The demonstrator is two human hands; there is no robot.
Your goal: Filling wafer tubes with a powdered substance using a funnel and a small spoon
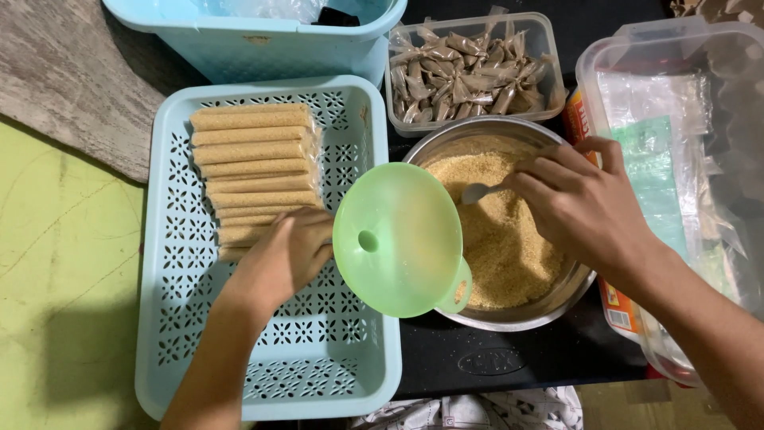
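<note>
Green funnel (395, 239) gripped by left hand (280, 259), tilted, wide mouth facing up toward camera, spout hole visible near centre, small loop handle at lower right edge overlapping metal bowl (557, 299). Left fingers curled shut, apparently around funnel's spout side; exact hold hidden behind funnel. Just beyond left knuckles: row of long filled tubes (255, 163) of tan crumb, stacked side by side in light blue perforated tray (183, 334); nearest tubes touching or partly under hand. Right hand (585, 203) over bowl, fingers pinched closed on spoon (476, 192), spoon head resting against mound of golden-brown crumbs (501, 247) filling bowl. Beyond right fingertips: clear rectangular tub (547, 56) packed with small twisted wrapped pieces (461, 72). Outward of right hand: clear plastic lidded container (676, 48) holding thin plastic bags (649, 159). Far beyond left hand: light blue basket (263, 48). Under wrists: black surface (493, 358), green mat (64, 263) off to left.
</note>
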